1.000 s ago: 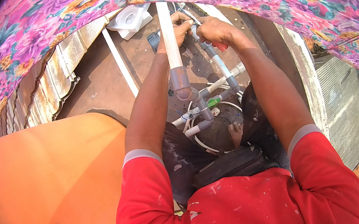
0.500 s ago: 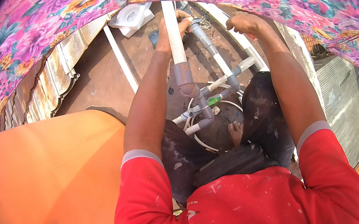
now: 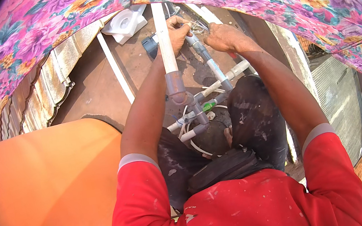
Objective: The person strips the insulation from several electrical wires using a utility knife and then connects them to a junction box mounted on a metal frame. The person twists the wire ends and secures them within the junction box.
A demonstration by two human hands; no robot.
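My left hand (image 3: 176,34) is closed in a pinch on thin wires (image 3: 197,28) that spread in a loose tangle above the top of a slim grey-and-white pipe (image 3: 202,52). Close beside it on the right, my right hand (image 3: 227,38) is curled round a red-handled tool (image 3: 233,55). The tool's dark tip points at the wires, but its kind is hidden by my fingers. A thicker white pipe (image 3: 162,35) with a grey coupling (image 3: 175,82) rises in front of my left wrist. Low between my knees, a green-handled valve (image 3: 208,105) sits in the pipework.
A large orange rounded surface (image 3: 59,179) fills the left side. Behind lie a white foam packing piece (image 3: 125,23), a long white strip (image 3: 116,69) and a blue-grey fitting (image 3: 150,47). Rusty corrugated sheets (image 3: 51,86) stand at left; a flowered canopy (image 3: 79,10) hangs overhead.
My right hand has come left and slightly down, bringing the tool up to the wires by my left hand. The whole view has shifted a little.
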